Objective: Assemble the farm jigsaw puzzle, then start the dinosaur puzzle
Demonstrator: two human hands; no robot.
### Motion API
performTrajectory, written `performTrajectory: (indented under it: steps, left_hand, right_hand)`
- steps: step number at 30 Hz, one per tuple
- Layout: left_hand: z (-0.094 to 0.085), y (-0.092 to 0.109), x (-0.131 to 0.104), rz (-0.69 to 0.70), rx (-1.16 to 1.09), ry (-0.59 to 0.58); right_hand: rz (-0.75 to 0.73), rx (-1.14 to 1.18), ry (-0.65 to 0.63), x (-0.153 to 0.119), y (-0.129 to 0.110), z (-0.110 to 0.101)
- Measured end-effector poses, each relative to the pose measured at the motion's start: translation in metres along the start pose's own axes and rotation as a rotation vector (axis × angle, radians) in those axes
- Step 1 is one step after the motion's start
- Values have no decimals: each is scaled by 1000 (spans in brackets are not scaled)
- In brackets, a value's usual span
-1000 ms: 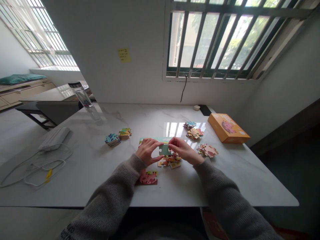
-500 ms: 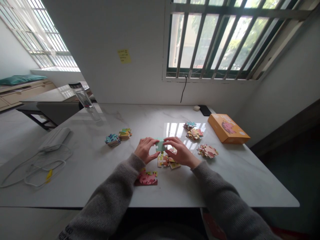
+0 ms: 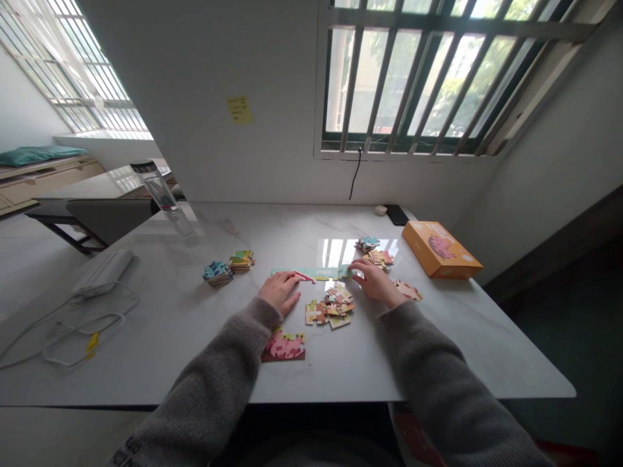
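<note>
A narrow strip of joined pale green puzzle pieces [image 3: 321, 273] lies across the middle of the table, with a red and white mark near my left fingers. My left hand [image 3: 281, 292] rests over the strip's left part, fingers stretched out and thumb apart. At the strip's right end, the thumb and fingers of my right hand [image 3: 374, 283] close on a green puzzle piece [image 3: 345, 271]. Between my hands is a loose heap of puzzle pieces [image 3: 339, 298]. A joined pink section of puzzle [image 3: 285, 345] sits nearer me, partly behind my left sleeve.
Stacks of blue pieces [image 3: 217, 273] and green-yellow pieces [image 3: 242, 261] stand left. More piles [image 3: 378, 258] and pink pieces [image 3: 407, 290] lie right, before an orange box [image 3: 442, 250]. A phone [image 3: 397, 215], bottle [image 3: 156, 187] and white cabled device [image 3: 104, 272] are farther out.
The green piece held up between both hands is down at the strip. My right hand has moved right to the strip's end; my left hand has lowered and flattened over its left part.
</note>
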State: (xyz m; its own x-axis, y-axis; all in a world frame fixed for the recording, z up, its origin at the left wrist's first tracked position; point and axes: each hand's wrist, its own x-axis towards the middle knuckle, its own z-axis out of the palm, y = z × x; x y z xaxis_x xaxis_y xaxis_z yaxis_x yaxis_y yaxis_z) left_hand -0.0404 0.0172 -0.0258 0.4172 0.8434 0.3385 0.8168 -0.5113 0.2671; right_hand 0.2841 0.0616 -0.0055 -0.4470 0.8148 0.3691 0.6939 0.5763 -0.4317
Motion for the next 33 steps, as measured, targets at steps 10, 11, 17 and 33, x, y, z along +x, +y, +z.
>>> performTrajectory:
  steps: [10,11,17,33]
  left_hand:
    - [2,0,-3,-6,13,-21]
    - [2,0,-3,-6,14,-19]
    - [4,-1,-3,-18,32,-16]
    - [-4,-13,-11,-117,26,-21]
  right_hand:
    - [39,-77,-118,1,-2,2]
    - [42,-82,-123,1,-2,2]
    - [49,-109,-150,-1,-4,3]
    - [46,-200,-102,0,-20,16]
